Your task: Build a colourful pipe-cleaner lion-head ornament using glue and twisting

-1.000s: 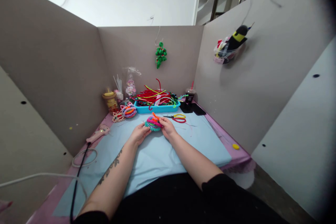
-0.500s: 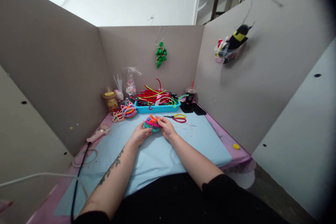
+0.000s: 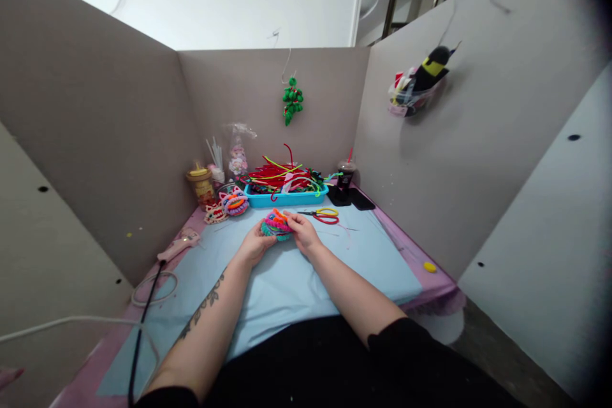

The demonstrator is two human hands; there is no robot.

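A small craft piece of coiled pipe cleaners (image 3: pixel 276 225), teal, pink and orange, sits between both my hands over the light blue mat (image 3: pixel 287 280). My left hand (image 3: pixel 255 245) is closed round its left side. My right hand (image 3: pixel 301 233) pinches its right side with the fingers pressed together. Both forearms rest on the mat.
A blue tray (image 3: pixel 285 195) of loose pipe cleaners stands behind the hands. Red and yellow scissors (image 3: pixel 324 214) lie to the right, a finished coiled face (image 3: pixel 233 201) and a jar (image 3: pixel 201 182) to the left. A glue gun (image 3: pixel 178 244) with its cord lies at the left edge. A dark cup (image 3: pixel 345 176) and phone (image 3: pixel 361 199) sit at back right.
The craft piece has been turned slightly in my hands and the orange end that stuck up now lies lower. Both hands stay in about the same place.
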